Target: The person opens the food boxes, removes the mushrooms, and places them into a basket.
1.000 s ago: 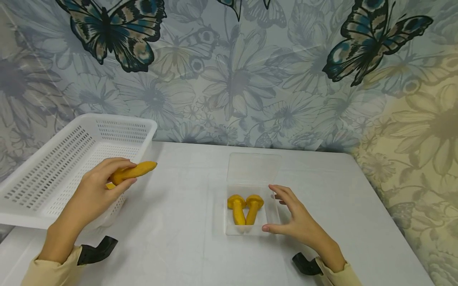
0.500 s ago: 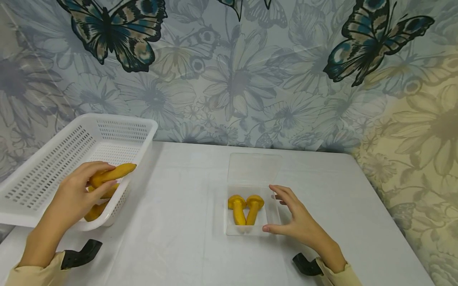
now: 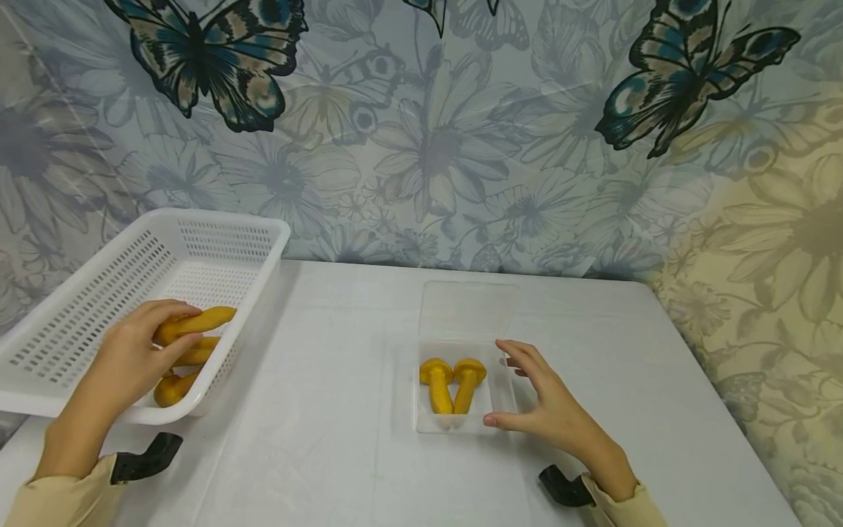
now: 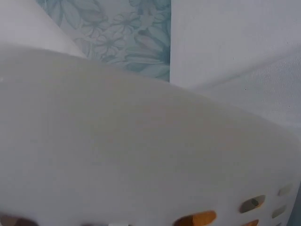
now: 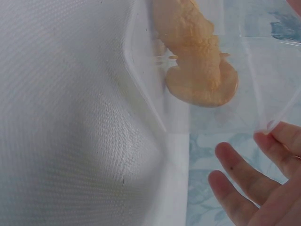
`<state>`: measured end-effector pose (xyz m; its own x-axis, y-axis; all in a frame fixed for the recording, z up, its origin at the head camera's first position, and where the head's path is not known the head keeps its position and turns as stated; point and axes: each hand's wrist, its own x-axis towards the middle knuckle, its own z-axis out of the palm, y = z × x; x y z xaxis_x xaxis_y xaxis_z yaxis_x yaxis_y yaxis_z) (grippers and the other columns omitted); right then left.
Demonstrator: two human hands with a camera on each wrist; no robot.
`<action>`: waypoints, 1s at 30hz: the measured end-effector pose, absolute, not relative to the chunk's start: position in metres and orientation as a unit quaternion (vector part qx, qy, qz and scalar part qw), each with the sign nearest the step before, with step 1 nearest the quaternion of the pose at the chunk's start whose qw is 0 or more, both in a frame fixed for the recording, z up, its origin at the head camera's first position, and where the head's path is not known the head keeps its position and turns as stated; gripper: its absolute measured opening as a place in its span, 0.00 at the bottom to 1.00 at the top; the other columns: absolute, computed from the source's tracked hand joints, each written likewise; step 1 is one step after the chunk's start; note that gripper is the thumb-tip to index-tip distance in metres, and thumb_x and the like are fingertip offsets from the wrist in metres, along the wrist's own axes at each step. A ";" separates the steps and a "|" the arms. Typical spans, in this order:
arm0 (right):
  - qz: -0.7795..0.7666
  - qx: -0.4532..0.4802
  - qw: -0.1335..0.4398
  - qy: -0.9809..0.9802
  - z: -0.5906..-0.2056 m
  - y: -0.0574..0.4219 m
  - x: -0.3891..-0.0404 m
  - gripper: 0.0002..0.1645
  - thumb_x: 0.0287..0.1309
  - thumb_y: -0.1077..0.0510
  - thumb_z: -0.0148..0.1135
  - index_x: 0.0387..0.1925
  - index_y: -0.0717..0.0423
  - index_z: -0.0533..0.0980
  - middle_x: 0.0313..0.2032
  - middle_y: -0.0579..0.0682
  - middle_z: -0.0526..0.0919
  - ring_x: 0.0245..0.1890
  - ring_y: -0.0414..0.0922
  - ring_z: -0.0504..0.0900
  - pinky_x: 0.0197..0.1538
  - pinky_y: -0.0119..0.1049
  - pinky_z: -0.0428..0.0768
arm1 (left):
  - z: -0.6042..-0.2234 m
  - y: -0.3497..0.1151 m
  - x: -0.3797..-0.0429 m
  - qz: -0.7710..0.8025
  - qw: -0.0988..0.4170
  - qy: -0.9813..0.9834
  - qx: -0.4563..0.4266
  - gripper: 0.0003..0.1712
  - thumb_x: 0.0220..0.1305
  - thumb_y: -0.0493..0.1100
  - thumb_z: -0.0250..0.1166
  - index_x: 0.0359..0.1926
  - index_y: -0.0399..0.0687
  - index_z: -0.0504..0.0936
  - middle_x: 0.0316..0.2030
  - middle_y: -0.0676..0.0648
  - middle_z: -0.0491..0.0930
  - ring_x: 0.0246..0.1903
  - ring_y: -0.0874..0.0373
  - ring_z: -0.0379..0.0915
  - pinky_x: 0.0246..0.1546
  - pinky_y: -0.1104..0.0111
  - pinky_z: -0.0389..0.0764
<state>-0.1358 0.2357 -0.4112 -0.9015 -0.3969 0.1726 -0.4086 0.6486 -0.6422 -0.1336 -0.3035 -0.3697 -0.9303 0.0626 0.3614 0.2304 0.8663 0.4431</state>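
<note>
In the head view, my left hand [image 3: 135, 351] is inside the near right end of the white basket [image 3: 263, 282]. It grips a yellow mushroom [image 3: 207, 320] between thumb and fingers, the tapered end pointing right. More yellow mushrooms [image 3: 173, 389] lie below that hand, partly hidden. My right hand [image 3: 560, 410] holds the right side of a clear plastic box [image 3: 503, 388], thumb at the front and a fingertip at the back corner. Two yellow mushrooms [image 3: 469, 377] lie side by side in the box, caps away from me. The left wrist view shows mainly the basket's wall [image 4: 141, 141].
The clear lid [image 3: 467, 311] lies folded back behind the box. A white cloth covers the table [image 3: 329, 380]. Behind it hangs a fabric backdrop [image 3: 435, 146] with butterflies and flowers. A black curved piece [image 3: 146, 457] sits at each wrist.
The left hand has moved left and down into the basket with its mushroom, uncovering other mushrooms there. The right hand and the box have kept their place.
</note>
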 end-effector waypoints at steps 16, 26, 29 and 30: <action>0.369 0.212 -0.002 -0.905 -0.411 0.235 -0.135 0.59 0.42 0.43 0.81 0.74 0.45 0.60 0.68 0.49 0.65 0.61 0.52 0.74 0.60 0.57 0.75 | -0.375 -0.307 -0.146 -0.219 0.085 -0.968 -0.089 0.23 0.58 0.35 0.72 0.54 0.35 0.80 0.55 0.28 0.73 0.47 0.31 0.74 0.42 0.39 0.77; 0.368 0.216 0.003 -0.905 -0.410 0.235 -0.135 0.59 0.42 0.44 0.81 0.74 0.44 0.59 0.68 0.49 0.65 0.61 0.53 0.74 0.60 0.56 0.76 | -0.374 -0.310 -0.151 -0.236 -0.020 -0.969 -0.073 0.36 0.61 0.39 0.69 0.67 0.31 0.65 0.59 0.25 0.67 0.50 0.30 0.72 0.45 0.40 0.76; 0.367 0.215 0.003 -0.905 -0.410 0.235 -0.135 0.59 0.42 0.44 0.81 0.74 0.45 0.60 0.68 0.51 0.65 0.61 0.53 0.74 0.60 0.55 0.76 | -0.374 -0.310 -0.151 -0.229 -0.011 -0.971 -0.070 0.35 0.62 0.38 0.68 0.66 0.31 0.66 0.60 0.24 0.66 0.51 0.28 0.71 0.47 0.38 0.75; 0.367 0.215 0.003 -0.905 -0.410 0.235 -0.135 0.59 0.42 0.44 0.81 0.73 0.46 0.60 0.68 0.51 0.65 0.60 0.53 0.74 0.60 0.54 0.76 | -0.374 -0.310 -0.150 -0.227 -0.008 -0.971 -0.069 0.34 0.62 0.37 0.68 0.66 0.31 0.66 0.60 0.24 0.66 0.51 0.27 0.70 0.47 0.37 0.74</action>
<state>-0.1352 0.2352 -0.4100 -0.9075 -0.3870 0.1633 -0.3916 0.6387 -0.6624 -0.1505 -0.3100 -0.3743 -0.9904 0.1376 0.0151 0.1300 0.8871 0.4428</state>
